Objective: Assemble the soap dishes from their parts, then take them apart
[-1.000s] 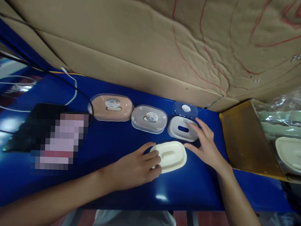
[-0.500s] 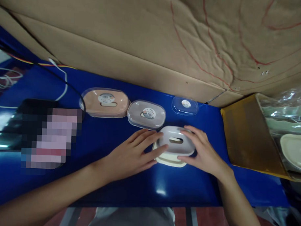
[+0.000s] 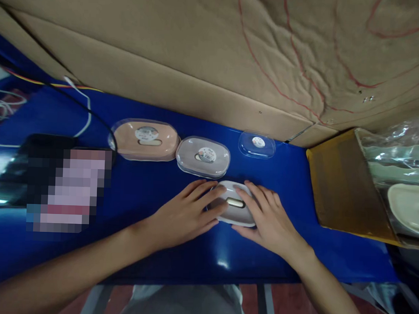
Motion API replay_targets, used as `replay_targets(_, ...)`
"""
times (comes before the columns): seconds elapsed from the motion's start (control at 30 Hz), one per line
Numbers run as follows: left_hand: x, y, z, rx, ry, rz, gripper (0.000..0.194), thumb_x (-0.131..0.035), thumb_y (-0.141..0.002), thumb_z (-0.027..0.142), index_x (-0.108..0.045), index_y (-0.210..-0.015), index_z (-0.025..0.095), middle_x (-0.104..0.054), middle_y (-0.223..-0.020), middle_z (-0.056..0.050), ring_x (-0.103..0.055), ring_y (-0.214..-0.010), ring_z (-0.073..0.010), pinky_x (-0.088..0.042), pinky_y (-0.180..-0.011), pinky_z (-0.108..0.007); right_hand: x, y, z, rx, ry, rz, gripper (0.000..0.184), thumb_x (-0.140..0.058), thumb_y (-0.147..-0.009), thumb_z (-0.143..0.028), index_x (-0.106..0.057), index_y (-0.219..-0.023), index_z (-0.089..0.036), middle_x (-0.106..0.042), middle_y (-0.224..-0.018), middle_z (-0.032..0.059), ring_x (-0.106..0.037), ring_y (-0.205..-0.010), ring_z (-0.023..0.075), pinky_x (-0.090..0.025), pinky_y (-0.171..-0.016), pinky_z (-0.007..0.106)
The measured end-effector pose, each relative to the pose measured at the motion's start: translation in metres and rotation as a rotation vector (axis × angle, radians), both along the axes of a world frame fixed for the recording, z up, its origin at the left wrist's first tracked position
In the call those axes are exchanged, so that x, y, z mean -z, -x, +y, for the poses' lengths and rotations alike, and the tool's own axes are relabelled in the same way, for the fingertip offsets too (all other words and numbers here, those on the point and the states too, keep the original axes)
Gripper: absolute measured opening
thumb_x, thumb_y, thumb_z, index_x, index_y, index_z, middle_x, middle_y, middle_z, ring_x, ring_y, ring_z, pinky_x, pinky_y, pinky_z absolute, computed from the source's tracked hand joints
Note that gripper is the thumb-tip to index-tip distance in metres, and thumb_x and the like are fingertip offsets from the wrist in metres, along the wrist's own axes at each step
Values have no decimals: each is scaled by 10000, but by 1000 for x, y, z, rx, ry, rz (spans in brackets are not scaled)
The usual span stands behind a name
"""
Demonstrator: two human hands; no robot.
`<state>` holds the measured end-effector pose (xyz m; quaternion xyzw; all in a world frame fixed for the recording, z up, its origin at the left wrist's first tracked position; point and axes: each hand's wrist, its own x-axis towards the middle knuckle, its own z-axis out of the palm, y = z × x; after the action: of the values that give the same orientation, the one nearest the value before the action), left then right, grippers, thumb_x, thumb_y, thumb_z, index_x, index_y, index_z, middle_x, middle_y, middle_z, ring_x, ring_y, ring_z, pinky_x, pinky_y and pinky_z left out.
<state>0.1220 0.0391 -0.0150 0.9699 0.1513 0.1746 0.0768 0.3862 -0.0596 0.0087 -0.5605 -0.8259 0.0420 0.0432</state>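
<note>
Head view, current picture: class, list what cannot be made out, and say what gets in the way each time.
All in the head view:
- Cream piece: covered by the grey tray, apart from one strip.
- Grey tray's ends: partly under the left hand and right hand.
- Label print on the clear lid: too small.
- Pale dish in the carton: cut by the right edge.

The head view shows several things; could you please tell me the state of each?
Nearest gray dish, uncovered, cream piece showing through
Other gray dish, covered, labelled
Peach dish, covered, labelled
Clear lid, off, lying flat
Cardboard box, open, things inside
Pixelated item, state unclear
</note>
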Motion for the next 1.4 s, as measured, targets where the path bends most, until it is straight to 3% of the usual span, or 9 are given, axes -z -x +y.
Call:
replay_targets(0.53,4,4,4,-26,-82,-6,403,-746,-991,190,-681,-1386,233,-644,-1514,-115,-588,-1425,-355,-498,-1204,-549,12,0,4,-61,-101,-54,628,-608,-1068,-472,-480,-1640,-248,-475,-1688,187,-470,-1490,465,-497,-1092,649)
replay_targets(0.7,3,3,4,-41,-79,14,395,-740,-1009,241,-668,-1397,234,-641,-1510,-112,-590,-1411,-346,-499,-1191,-551,13,-13,12,-96,-33,63,771,-554,-1061,-616,-337,-1711,-263,-376,-1754,177,-381,-1585,429,-450,-1178,641)
replay_targets(0.8,3,1,2,-55,-59,4,364,-709,-1041,309,-664,-1394,236,-651,-1484,-108,-584,-1406,-331,-478,-1196,-537,20,-34,27,34,-61,167,742,-427,-1113,-588,-175,-1753,-310,-300,-1796,142,-330,-1633,356,-373,-1251,616)
replay_targets(0.9,2,0,0,-24,-57,1,367,-721,-1037,366,-665,-1379,245,-649,-1482,-89,-563,-1411,-322,-435,-1213,-533,32,-55,43,224,-105,132,717,-386,-1132,-528,-116,-1760,-311,-237,-1818,141,-235,-1670,369,-273,-1282,670)
replay_targets(0.97,1,0,-2,-1,-59,7,381,-734,-1026,399,-665,-1370,250,-649,-1472,-81,-563,-1388,-325,-431,-1190,-533,38,-64,49,271,-116,104,708,-409,-1126,-524,-178,-1751,-285,-313,-1784,172,-292,-1643,385,-261,-1275,680)
replay_targets(1.1,-2,1,-3,9,-84,46,367,-714,-1033,450,-673,-1347,264,-659,-1407,-79,-594,-1278,-320,-442,-1106,-516,38,-64,47,324,-234,116,598,-567,-1068,-550,-489,-1603,-294,-615,-1492,169,-559,-1410,380,-384,-1186,615)
replay_targets(1.2,-4,2,-1,0,-99,67,349,-700,-1042,461,-677,-1335,272,-650,-1395,-79,-593,-1251,-309,-409,-1122,-522,36,-61,45,347,-291,122,623,-638,-1024,-584,-506,-1569,-312,-531,-1581,180,-483,-1490,416,-368,-1189,637)
replay_targets(1.3,-5,2,0,6,-96,70,368,-703,-1038,477,-672,-1344,274,-643,-1406,-83,-582,-1274,-315,-382,-1145,-533,38,-65,47,342,-215,152,725,-631,-1013,-626,-410,-1634,-324,-387,-1715,183,-351,-1596,434,-332,-1222,679)
replay_targets(1.4,-5,2,0,5,-88,55,365,-709,-1037,464,-674,-1344,271,-647,-1410,-86,-592,-1276,-315,-368,-1160,-537,39,-72,49,359,-209,267,689,-655,-1002,-616,-476,-1591,-306,-537,-1595,172,-487,-1504,385,-399,-1220,622)
